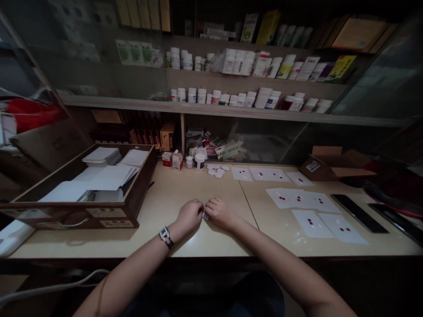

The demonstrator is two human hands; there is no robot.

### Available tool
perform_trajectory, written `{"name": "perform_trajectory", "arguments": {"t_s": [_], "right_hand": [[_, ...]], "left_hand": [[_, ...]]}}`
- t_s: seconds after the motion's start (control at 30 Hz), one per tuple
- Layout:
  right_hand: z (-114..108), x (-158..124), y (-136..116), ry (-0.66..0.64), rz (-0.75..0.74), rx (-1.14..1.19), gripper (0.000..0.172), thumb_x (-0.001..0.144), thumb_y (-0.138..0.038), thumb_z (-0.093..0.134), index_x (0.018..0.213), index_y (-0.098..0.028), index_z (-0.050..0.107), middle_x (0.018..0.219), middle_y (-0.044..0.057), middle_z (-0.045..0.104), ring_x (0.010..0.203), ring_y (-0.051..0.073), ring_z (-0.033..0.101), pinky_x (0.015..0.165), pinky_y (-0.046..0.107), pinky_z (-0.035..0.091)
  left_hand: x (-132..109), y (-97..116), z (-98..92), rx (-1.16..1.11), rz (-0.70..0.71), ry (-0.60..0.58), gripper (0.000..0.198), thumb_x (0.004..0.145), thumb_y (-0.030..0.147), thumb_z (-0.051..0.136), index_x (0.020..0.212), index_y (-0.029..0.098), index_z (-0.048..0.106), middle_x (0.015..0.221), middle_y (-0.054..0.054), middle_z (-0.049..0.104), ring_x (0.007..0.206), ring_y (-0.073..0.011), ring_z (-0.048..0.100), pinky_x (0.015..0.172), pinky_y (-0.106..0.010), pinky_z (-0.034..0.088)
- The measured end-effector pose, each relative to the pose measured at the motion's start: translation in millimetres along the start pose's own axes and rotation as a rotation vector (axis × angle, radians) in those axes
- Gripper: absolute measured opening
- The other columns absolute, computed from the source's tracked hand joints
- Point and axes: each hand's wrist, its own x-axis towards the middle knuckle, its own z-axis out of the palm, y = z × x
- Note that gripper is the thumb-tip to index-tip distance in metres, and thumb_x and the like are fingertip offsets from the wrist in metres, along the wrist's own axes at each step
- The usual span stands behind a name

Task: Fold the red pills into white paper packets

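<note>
Close together at the middle of the counter, my left hand point(191, 214) and my right hand point(218, 213) are both closed. Between their fingertips shows a small whitish folded piece point(205, 216), perhaps paper; most of it is hidden by the fingers. A watch point(165, 237) is on my left wrist. Beyond the hands lies a pile of small white paper pieces point(217, 171). Beside it stand a white tub with a blue label point(199, 161) and a smaller white bottle point(189, 162). To the right, several white paper sheets point(287, 192) carry red and white pills point(281, 198).
A wooden drawer point(132, 211) full of white paper stands at the left. Two small boxes point(177, 160) sit near the shelf. An open cardboard box point(322, 166) is at the back right, with a dark phone-like slab point(359, 213) in front. Medicine bottles point(201, 96) line the shelves.
</note>
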Motion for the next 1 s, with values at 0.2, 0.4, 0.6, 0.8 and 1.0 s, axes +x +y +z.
{"name": "perform_trajectory", "arguments": {"t_s": [0.2, 0.4, 0.6, 0.8, 1.0], "right_hand": [[-7, -2, -6, 0.013, -0.127, -0.102, 0.015, 0.087, -0.013, 0.051, 0.077, -0.014, 0.063, 0.076, 0.008, 0.061, 0.073, 0.019, 0.049, 0.065, 0.032, 0.033], [-3, -6, 0, 0.037, -0.148, -0.077, 0.019, 0.087, -0.012, 0.051, 0.072, -0.015, 0.062, 0.073, 0.006, 0.061, 0.071, 0.018, 0.048, 0.067, 0.032, 0.032], [-8, -11, -4, 0.007, -0.074, 0.072, 0.02, 0.087, -0.016, 0.05, 0.071, -0.015, 0.062, 0.071, 0.006, 0.059, 0.071, 0.017, 0.047, 0.067, 0.032, 0.034], [-29, -18, -15, -0.049, 0.082, 0.275, 0.02, 0.083, -0.015, 0.049, 0.094, -0.016, 0.065, 0.089, 0.009, 0.061, 0.085, 0.021, 0.049, 0.075, 0.035, 0.038], [-39, -21, -18, -0.118, 0.214, 0.32, 0.025, 0.078, -0.017, 0.053, 0.1, -0.019, 0.067, 0.096, 0.009, 0.057, 0.094, 0.024, 0.046, 0.085, 0.039, 0.037]], "left_hand": [[-1, -3, -7.0, -0.062, 0.062, -0.069, 0.008, 0.077, 0.02, 0.056, 0.072, 0.016, 0.061, 0.078, -0.005, 0.059, 0.07, -0.0151, 0.053, 0.063, -0.024, 0.038], [-2, -5, -2.1, -0.042, 0.118, -0.107, 0.014, 0.082, 0.024, 0.054, 0.074, 0.016, 0.062, 0.075, -0.004, 0.057, 0.068, -0.0148, 0.053, 0.062, -0.024, 0.037], [-4, -2, -2.6, 0.004, 0.13, -0.155, 0.023, 0.085, 0.028, 0.051, 0.072, 0.015, 0.064, 0.076, -0.005, 0.058, 0.067, -0.0145, 0.054, 0.064, -0.025, 0.039], [-6, 7, -10.5, 0.092, 0.093, -0.175, 0.024, 0.087, 0.027, 0.049, 0.073, 0.013, 0.063, 0.076, -0.008, 0.06, 0.067, -0.016, 0.055, 0.065, -0.027, 0.041], [-11, 9, -13.9, 0.125, 0.228, -0.133, 0.018, 0.086, 0.025, 0.051, 0.08, 0.014, 0.063, 0.087, -0.008, 0.061, 0.08, -0.0181, 0.056, 0.071, -0.028, 0.041]]}}
